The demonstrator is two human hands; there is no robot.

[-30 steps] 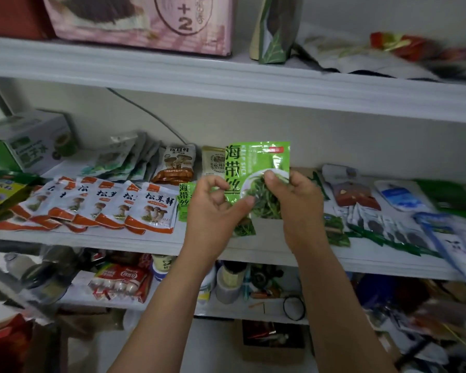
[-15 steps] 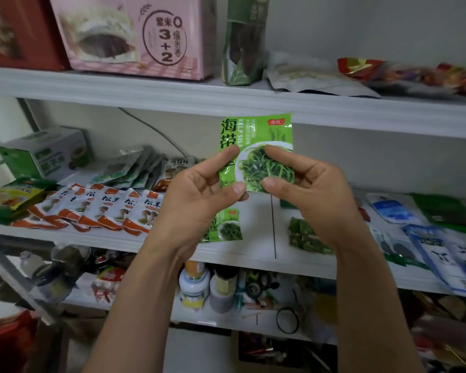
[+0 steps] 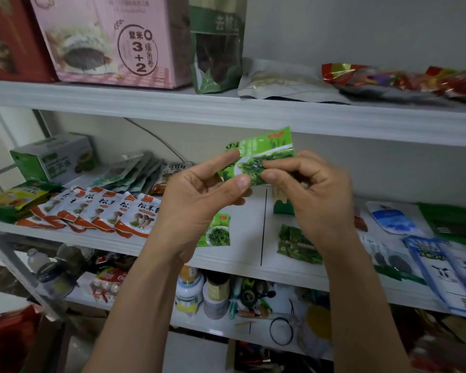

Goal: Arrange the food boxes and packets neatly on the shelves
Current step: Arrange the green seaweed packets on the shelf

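- Head view, progress: on the middle shelf a row of orange-and-white mushroom packets lies overlapped in order at its left end. Toward its right end, blue-and-white packets and a dark green packet lie loose at odd angles. I judge the job partly done, with the right end left to sort.
- Head view, packet in hand: a green kelp packet is held tilted in the air above the middle shelf, over a matching kelp packet lying flat on it.
- Head view, fingers: the left hand pinches the packet's lower left edge between thumb and forefinger. The right hand, fingers curled, pinches its lower right part; most of the packet stands clear above both hands' fingertips.
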